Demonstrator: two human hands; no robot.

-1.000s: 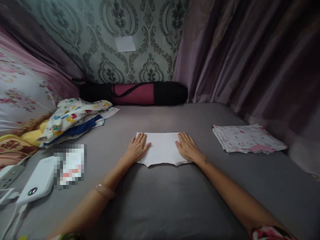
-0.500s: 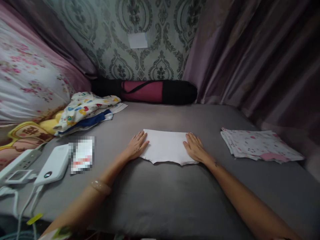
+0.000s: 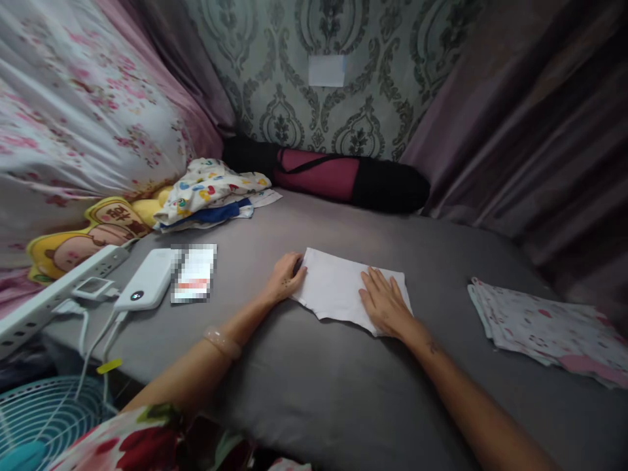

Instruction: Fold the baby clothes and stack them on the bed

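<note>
A folded white cloth point(image 3: 338, 286) lies on the grey bed sheet point(image 3: 343, 392) in the middle of the head view. My right hand point(image 3: 387, 306) rests flat on the cloth's right part, fingers stretched out. My left hand point(image 3: 287, 278) sits at the cloth's left edge with its fingers curled around that edge, pinching it. A pale bangle is on my left wrist.
A stack of folded flowered cloths point(image 3: 544, 327) lies at the right. A heap of printed clothes point(image 3: 210, 193) and a black-and-maroon roll bag point(image 3: 343, 176) lie at the back. A white power bank point(image 3: 147, 288), power strip point(image 3: 53, 294), plush pillow point(image 3: 88, 229) and fan point(image 3: 34, 425) are at the left.
The camera has swung left and tilted. My left hand has gone from lying flat beside the cloth to curling onto its left edge. My right hand stays flat on the cloth.
</note>
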